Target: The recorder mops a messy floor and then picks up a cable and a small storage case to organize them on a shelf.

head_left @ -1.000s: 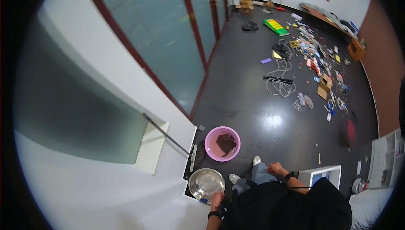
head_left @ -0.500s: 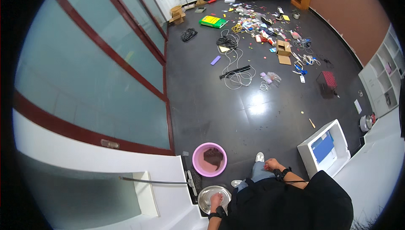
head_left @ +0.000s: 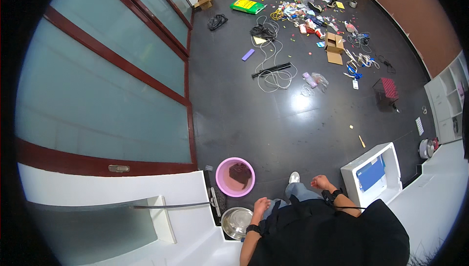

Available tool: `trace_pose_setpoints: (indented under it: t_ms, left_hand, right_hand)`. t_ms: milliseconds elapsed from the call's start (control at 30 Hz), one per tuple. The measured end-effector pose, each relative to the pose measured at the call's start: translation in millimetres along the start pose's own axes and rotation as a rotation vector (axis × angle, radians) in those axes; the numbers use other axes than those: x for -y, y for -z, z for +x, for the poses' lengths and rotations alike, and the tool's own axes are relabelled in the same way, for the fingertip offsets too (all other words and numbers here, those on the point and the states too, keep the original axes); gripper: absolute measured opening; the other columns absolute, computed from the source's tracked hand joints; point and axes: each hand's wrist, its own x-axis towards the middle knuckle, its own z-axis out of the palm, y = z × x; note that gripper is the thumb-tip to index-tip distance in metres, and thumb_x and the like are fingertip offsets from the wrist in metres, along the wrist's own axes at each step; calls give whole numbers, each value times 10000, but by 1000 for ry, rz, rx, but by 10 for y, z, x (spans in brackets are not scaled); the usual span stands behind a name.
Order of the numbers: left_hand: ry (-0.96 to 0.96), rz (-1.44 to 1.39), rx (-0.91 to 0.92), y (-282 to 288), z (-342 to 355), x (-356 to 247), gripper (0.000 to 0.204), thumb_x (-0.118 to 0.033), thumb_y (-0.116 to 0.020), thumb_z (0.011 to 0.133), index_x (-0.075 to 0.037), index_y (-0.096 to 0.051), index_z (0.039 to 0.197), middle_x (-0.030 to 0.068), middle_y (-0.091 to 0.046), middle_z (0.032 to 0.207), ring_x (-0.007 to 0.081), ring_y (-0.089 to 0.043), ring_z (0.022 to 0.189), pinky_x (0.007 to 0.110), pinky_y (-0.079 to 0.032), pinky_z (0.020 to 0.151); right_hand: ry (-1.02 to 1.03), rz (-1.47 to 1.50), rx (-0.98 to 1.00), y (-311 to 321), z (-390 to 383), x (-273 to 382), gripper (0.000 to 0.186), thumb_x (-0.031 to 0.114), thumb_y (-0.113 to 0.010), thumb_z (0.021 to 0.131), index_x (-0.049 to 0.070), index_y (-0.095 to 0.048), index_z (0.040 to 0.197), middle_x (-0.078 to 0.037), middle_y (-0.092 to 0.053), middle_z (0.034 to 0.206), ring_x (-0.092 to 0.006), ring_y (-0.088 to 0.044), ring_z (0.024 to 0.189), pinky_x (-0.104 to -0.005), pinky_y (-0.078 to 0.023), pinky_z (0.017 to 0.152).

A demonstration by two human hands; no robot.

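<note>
My left hand (head_left: 261, 205), its fingers curled with nothing visible in them, is above my lower body, just right of the steel basin (head_left: 237, 222). My right hand (head_left: 321, 182), also loosely closed and empty, is left of a white foam box (head_left: 349, 177) holding blue flat items. A pink plastic tub (head_left: 223, 178) with dark cloth and cloudy pinkish contents stands ahead of my left hand. A long-handled mop (head_left: 181, 206) lies at a slant by the wall beside it. One white shoe (head_left: 294, 178) shows between my hands.
Scattered litter (head_left: 298, 10), a cardboard box (head_left: 333, 46), looped cables (head_left: 273, 85), a green bag (head_left: 246, 6) and a dark cage (head_left: 383, 97) lie across the floor. Frosted sliding doors (head_left: 107, 95) line the left; a white shelf unit (head_left: 442, 100) and metal pot (head_left: 425, 150) stand right.
The view has swung rightward from the doorway wall, bringing more of the room straight ahead. My left hand has risen from over the steel basin to beside it; both hands remain closed.
</note>
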Motion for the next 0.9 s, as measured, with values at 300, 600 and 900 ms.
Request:
trace_pose_setpoints:
  t_ms: [300, 600, 900]
  left_hand:
    - [-4, -1, -53, -404, 206, -481, 181, -112, -502, 880, 17, -566, 989, 73, -615, 795, 109, -541, 611, 220, -451, 554]
    - [40, 278, 164, -625, 1266, -1181, 182, -154, -505, 872, -7, -610, 892, 41, -615, 719, 79, -523, 559, 206, -424, 516]
    - [-24, 381, 277, -1618, 1699, -2487, 208, -174, -495, 885, -3, -596, 949, 57, -630, 775, 101, -577, 624, 207, -452, 506]
  right_hand:
    - [9, 114, -99, 483, 42, 385, 183, 133, -528, 825, -13, -544, 934, -145, -630, 831, -230, -641, 680, -312, -506, 535]
    - [90, 264, -218, 510, -38, 787, 145, 123, -494, 846, 0, -557, 889, -94, -641, 786, -174, -629, 624, -284, -497, 519]
    - [-48, 467, -411, 786, -108, 737, 212, 144, -480, 849, -25, -583, 773, -121, -642, 755, -190, -608, 587, -307, -483, 500]
